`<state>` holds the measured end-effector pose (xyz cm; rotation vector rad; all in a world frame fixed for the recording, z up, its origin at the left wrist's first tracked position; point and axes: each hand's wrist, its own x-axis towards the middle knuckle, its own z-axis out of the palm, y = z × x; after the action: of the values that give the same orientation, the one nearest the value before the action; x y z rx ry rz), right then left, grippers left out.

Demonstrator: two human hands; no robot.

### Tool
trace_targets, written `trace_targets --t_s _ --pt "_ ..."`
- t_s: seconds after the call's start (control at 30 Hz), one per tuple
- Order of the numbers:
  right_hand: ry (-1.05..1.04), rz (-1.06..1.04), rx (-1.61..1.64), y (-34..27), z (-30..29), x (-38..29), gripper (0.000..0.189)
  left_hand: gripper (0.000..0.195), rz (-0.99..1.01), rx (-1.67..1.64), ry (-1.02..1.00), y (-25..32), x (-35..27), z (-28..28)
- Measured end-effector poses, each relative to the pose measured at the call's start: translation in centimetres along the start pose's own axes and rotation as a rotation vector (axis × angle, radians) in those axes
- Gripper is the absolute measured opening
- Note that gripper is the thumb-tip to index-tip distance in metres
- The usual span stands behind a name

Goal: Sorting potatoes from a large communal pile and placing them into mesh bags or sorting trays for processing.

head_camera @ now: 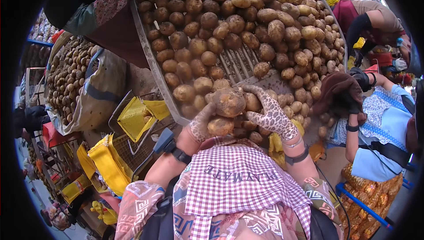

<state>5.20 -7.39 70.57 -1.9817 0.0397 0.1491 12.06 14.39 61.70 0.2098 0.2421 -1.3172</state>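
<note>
My left hand, in a leopard-print glove, rests its fingers against the left side of a large soil-caked potato. A paler potato sits just below that one, close to the same palm. On the other side, my right hand, gloved alike, curves its thumb and fingers around a smaller potato. Its fingertips also come up to the large potato's upper right edge. The undersides of both grips are hidden. Everything is over the near end of a metal-sided sorting table heaped with potatoes.
Bare slats show mid-table. At left stand a big potato sack, a yellow mesh bag on a metal frame and folded yellow bags. A co-worker's gloved hands hold dark cloth at right. Another person's sleeve is upper left.
</note>
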Motion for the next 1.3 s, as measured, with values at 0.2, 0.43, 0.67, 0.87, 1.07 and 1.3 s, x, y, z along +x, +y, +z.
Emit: trace_targets --t_s 0.2,0.43,0.67,0.87,1.07,1.3 --pt "0.066 0.149 -0.156 0.6 -0.3 0.6 0.042 0.082 0.143 0.272 0.045 -0.6 -0.5 1.0" --pt "-0.104 0.101 0.274 -0.9 0.7 2.1 0.046 0.077 0.042 0.185 0.055 0.5 -1.2 1.2" --pt "-0.165 0.167 0.2 -1.0 1.0 2.4 0.059 0.075 -0.01 0.206 0.041 0.4 -1.2 2.8" --pt "-0.119 0.157 0.19 -1.7 1.4 2.1 0.057 0.077 0.043 0.389 0.004 0.4 -1.0 3.4" --pt "-0.206 0.181 0.29 -0.6 1.3 2.4 0.053 0.07 0.107 0.541 0.043 0.1 -0.9 2.1" --pt "-0.098 0.03 0.127 1.7 3.0 3.0 0.029 0.074 0.09 0.491 0.059 0.4 -2.4 3.6"
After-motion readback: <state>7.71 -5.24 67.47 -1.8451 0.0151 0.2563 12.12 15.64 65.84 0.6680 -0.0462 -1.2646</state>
